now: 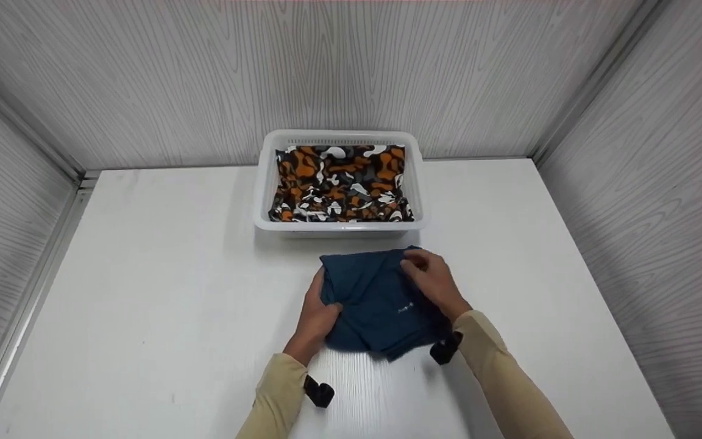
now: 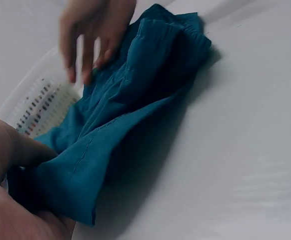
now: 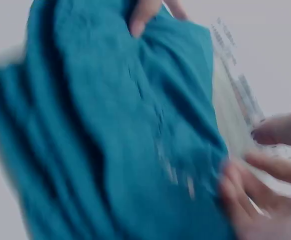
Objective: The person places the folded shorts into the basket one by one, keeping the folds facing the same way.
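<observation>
Folded dark-blue cloth shorts with a small white mark are held up over the white table; a gathered, elastic-looking edge shows in the left wrist view. My left hand grips their left side, thumb on top and fingers underneath. At the upper right edge is my right hand. In the right wrist view the fingertips of the right hand touch the fabric, thumb apart from them, with blur. From the left wrist view, the right hand's fingers point down loosely beside the cloth.
Just beyond the shorts stands a white plastic basket with slotted sides. Inside it lies folded cloth patterned in orange, black, white and grey. Grey wood-grain panels enclose the white table at the back and sides.
</observation>
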Demonstrator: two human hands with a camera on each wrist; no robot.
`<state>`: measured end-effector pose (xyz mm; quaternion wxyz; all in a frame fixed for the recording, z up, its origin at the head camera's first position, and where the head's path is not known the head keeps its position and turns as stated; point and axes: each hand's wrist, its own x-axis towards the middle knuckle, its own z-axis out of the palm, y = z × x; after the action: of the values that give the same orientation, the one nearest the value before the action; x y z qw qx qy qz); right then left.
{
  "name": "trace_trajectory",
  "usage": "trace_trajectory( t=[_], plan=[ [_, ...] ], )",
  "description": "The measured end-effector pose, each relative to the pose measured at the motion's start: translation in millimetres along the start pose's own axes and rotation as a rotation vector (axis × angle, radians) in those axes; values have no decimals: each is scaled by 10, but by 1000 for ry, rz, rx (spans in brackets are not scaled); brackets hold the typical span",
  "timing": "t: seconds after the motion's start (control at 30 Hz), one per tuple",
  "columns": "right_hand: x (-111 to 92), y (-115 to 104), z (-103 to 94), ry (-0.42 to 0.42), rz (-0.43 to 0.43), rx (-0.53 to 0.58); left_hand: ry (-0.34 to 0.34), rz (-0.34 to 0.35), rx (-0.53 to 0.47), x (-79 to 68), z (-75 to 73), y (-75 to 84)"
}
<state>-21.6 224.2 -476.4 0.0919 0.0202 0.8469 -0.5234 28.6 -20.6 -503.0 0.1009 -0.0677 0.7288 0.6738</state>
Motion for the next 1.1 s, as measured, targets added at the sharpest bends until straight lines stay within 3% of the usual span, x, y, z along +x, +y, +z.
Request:
trace_trajectory(
  t=[0.1, 0.23, 0.37, 0.53, 0.67, 0.77, 0.9, 1.1],
  plan=[
    [-34, 90, -151, 126, 46, -122, 18, -35, -27, 46, -59, 22],
    [-133, 158, -245, 83, 202, -119, 85, -110, -58, 56, -126, 18],
    [-199, 106, -289, 21, 336, 79, 121, -177, -83, 33, -140, 17],
    [-247, 73, -276, -66, 441, 331, 56, -198, -94, -39, -120, -9],
    [-260, 95, -235, -103, 463, 519, 1, -170, -65, -68, -102, -11],
    [-272, 124, -200, -156, 479, 583, -13, -145, -39, -69, -96, -18],
    [-307, 169, -167, -218, 462, 579, -29, -90, -7, -82, -106, -36],
    [-393, 112, -199, -267, 325, 561, -66, 11, -14, -172, -220, 20]
  ],
)
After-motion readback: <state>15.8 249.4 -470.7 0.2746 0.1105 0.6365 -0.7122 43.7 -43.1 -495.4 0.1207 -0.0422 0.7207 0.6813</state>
